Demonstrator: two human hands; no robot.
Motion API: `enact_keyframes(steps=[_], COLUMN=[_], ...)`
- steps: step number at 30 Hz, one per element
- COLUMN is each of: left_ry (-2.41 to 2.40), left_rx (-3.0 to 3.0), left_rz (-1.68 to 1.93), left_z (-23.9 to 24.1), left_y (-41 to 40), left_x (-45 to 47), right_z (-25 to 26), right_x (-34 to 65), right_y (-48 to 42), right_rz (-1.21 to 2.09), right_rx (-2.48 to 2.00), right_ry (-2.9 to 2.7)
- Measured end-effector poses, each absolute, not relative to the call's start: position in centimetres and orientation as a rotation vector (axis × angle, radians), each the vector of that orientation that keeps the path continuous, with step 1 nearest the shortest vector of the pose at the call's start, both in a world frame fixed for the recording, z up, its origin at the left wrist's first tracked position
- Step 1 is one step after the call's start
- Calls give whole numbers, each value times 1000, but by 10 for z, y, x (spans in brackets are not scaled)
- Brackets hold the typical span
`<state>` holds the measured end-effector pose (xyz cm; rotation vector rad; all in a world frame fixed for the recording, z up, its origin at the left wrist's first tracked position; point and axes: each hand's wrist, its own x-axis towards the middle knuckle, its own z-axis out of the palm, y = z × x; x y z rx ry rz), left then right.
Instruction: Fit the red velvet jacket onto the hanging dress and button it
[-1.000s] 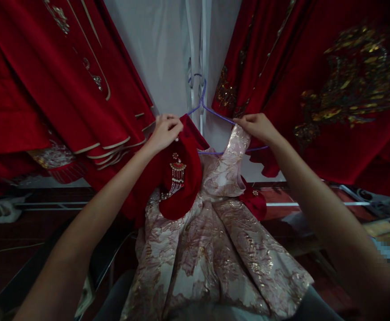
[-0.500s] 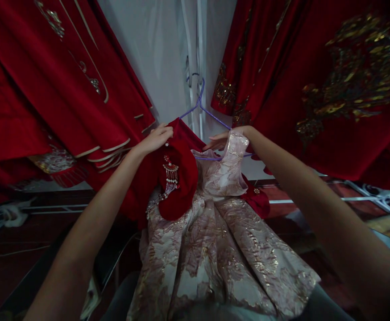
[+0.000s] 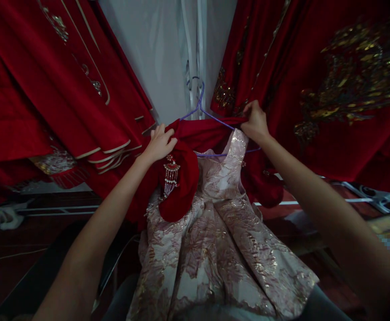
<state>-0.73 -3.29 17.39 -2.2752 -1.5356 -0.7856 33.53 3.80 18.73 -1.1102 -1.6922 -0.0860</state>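
Observation:
A pale pink and gold brocade dress (image 3: pixel 211 240) hangs from a purple wire hanger (image 3: pixel 200 100), its skirt spreading towards me. A red garment (image 3: pixel 181 200) with a beaded tassel ornament (image 3: pixel 171 178) lies over the dress's left side and runs behind its neckline. My left hand (image 3: pixel 161 142) is closed on the red garment at its left shoulder. Beyond the dress's right strap, my right hand (image 3: pixel 255 122) pinches the garment's upper edge, pulling the cloth taut across the hanger. The right part of the red garment hangs behind the dress.
Red embroidered garments hang on the left (image 3: pixel 64 89) and on the right (image 3: pixel 315 111). A white pole (image 3: pixel 200 40) stands before a pale wall. Below are a dark seat (image 3: pixel 47 267) at the left and white metal bars (image 3: pixel 64 209) near the reddish floor.
My right hand has come out from behind the dress's neckline and moved right and up, drawing the red garment's edge outward over the hanger. My left hand stays near the left shoulder.

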Motion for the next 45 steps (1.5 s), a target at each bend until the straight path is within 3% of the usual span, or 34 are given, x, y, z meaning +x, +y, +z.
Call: enact_keyframes(steps=[11,20,26,36,45], left_ry=[-1514,-1576,-1527,-1425,-1520], left_rx=[-2225,-2208,-1990,-2571,-2553], left_rz=[-779,-793,-1204,-1591,-2397], left_z=[163,164,156,151,135], left_y=[-36,-43,-56,-71,-88], left_x=[7,10,9,74,77], right_z=[191,193,190,146,131], right_x=[399,367,350,225,232], right_y=[-46,-67,-66,-63,-82], right_rz=[-362,-66,-177,483,1029], right_rx=[-1315,-1363,-1163,-758,-646], right_ry=[-1712,-1856,-1762,-1765,-1597])
